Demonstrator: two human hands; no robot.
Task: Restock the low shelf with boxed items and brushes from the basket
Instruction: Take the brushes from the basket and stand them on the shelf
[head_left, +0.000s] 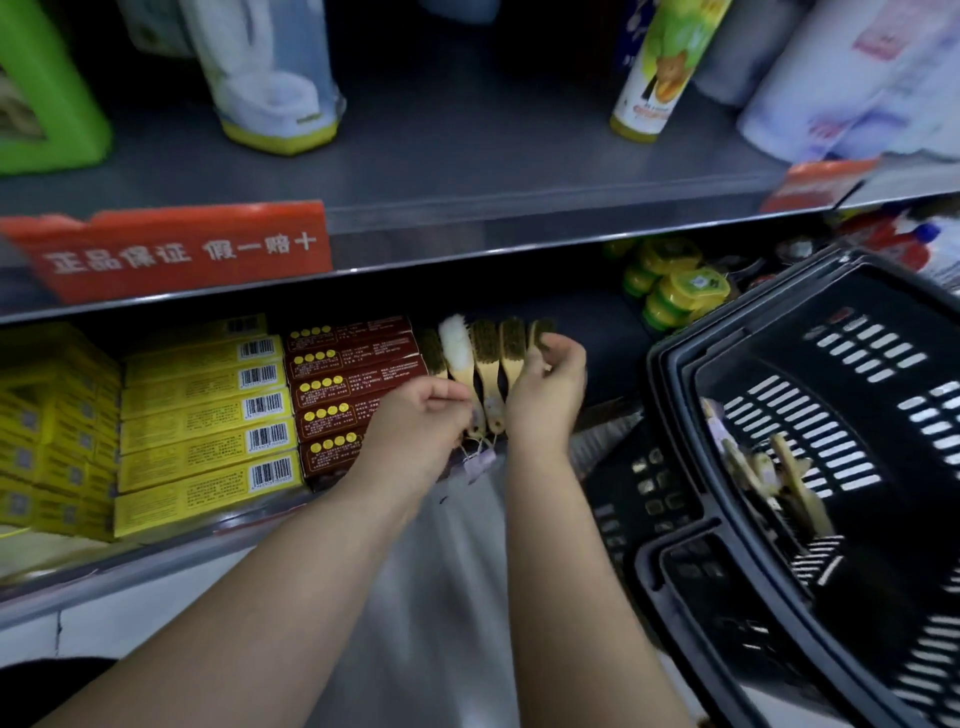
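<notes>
On the low shelf (156, 564), seen from the head camera, a row of brushes (485, 358) is laid with the handles toward the front edge, just beside stacked dark red boxes (337, 387); yellow boxes (208, 441) are stacked further left. The right hand (550, 389) is raised over the row's right end, wrist bent, and its fingers are curled round the end brush (542, 328). The left hand (428, 418) is held at the handles on the row's left side, fingers curled inward; whether a handle is pinched cannot be told. Both forearms are stretched forward, nearly side by side. To the right, a black basket (675, 379) is tilted toward the shelf, and more loose brushes (795, 486) are seen inside it.
</notes>
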